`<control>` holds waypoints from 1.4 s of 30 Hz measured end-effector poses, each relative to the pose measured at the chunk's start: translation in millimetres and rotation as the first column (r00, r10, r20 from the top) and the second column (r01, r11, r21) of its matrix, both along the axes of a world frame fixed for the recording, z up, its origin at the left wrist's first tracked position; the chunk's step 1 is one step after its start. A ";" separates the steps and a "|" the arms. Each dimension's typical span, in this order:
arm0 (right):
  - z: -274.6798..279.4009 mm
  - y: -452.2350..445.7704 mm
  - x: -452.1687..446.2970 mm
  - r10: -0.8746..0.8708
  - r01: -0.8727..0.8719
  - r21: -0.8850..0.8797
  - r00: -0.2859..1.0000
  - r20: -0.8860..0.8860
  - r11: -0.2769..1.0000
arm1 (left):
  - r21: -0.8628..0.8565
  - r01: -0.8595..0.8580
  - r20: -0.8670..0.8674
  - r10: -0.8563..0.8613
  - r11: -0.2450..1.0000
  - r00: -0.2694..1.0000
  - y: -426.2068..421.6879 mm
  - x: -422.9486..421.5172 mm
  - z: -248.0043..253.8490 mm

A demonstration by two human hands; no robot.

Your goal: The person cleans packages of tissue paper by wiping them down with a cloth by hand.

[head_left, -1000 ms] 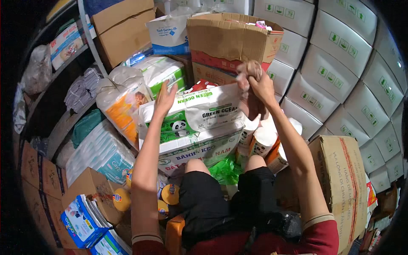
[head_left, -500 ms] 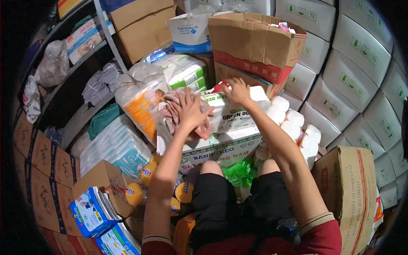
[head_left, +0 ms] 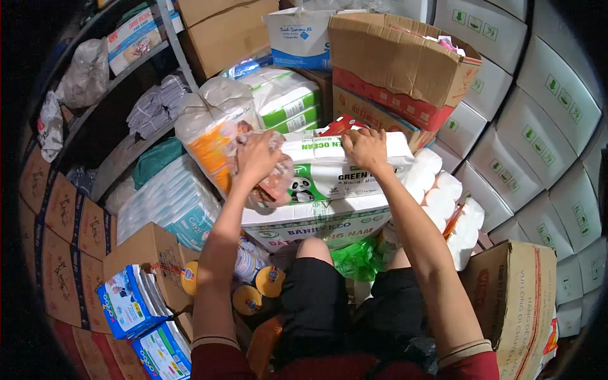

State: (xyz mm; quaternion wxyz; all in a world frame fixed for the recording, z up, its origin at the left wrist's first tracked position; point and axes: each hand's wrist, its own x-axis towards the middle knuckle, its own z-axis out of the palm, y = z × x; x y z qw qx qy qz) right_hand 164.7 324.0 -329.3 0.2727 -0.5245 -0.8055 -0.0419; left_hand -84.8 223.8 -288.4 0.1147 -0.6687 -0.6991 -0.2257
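Observation:
A white Green Ocean tissue pack [head_left: 324, 166] with a panda print lies on a white printed carton [head_left: 354, 221] in front of my knees. At the pack's left end, my left hand [head_left: 258, 156] is closed on a crumpled pinkish-brown cloth [head_left: 277, 185], slightly blurred. My right hand [head_left: 367, 149] has its fingers curled over the pack's upper edge, gripping it. Just behind those fingers lies a red packet [head_left: 342, 124]. An orange plastic-wrapped pack [head_left: 212, 136] stands left of the cloth.
White rolls [head_left: 437, 190] are stacked at the right, beside an open brown carton [head_left: 506, 304]. Yellow-lidded jars [head_left: 270, 280] and blue diaper packs [head_left: 130, 304] stand at lower left. Behind are green-white packs [head_left: 285, 101] and a tall carton [head_left: 399, 63]. White boxes [head_left: 544, 133] wall the right.
My left hand has moved left with the cloth, uncovering the panda print. My right hand's fingers have curled down onto the pack's edge. The view has shifted slightly.

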 end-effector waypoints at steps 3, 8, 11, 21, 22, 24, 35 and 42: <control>1.1 -2.8 -1.0 -0.007 0.007 -0.013 1.000 -0.009 1.000 | 0.017 0.036 0.070 -0.038 0.999 0.997 -0.4 -37.5 -8.5; 0.0 -5.7 0.0 -0.035 0.035 0.011 0.999 -0.025 0.999 | -0.112 -0.119 0.251 0.144 0.987 0.957 -8.3 -100.1 -23.0; -2.7 -3.1 0.1 -0.025 0.029 0.054 0.997 -0.074 0.998 | -0.085 -0.305 0.260 0.317 0.949 0.912 -24.9 -99.4 12.0; 67.4 -45.4 -39.8 -0.078 -0.733 -0.059 0.008 -0.997 0.678 | 0.491 0.464 0.311 -0.646 0.737 0.697 19.7 75.1 86.4; 68.8 -57.4 -35.7 0.006 -0.743 0.048 -0.060 -0.998 0.667 | 0.433 0.467 0.461 -0.634 0.771 0.621 14.8 90.2 92.4; 74.5 -55.4 -2.9 -0.222 -0.834 -0.091 -0.039 -0.974 0.545 | 0.306 0.499 0.720 -0.540 0.811 0.435 4.4 109.2 106.3; 113.5 -63.4 82.1 -0.007 -0.435 -0.096 0.202 -0.979 0.895 | -0.269 0.271 0.000 -0.282 0.924 0.960 -3.9 43.5 -6.8; 81.3 -52.8 68.7 0.015 -0.460 -0.075 0.190 -0.982 0.884 | 0.061 0.403 -0.144 -0.391 0.913 0.909 -99.1 57.3 -22.1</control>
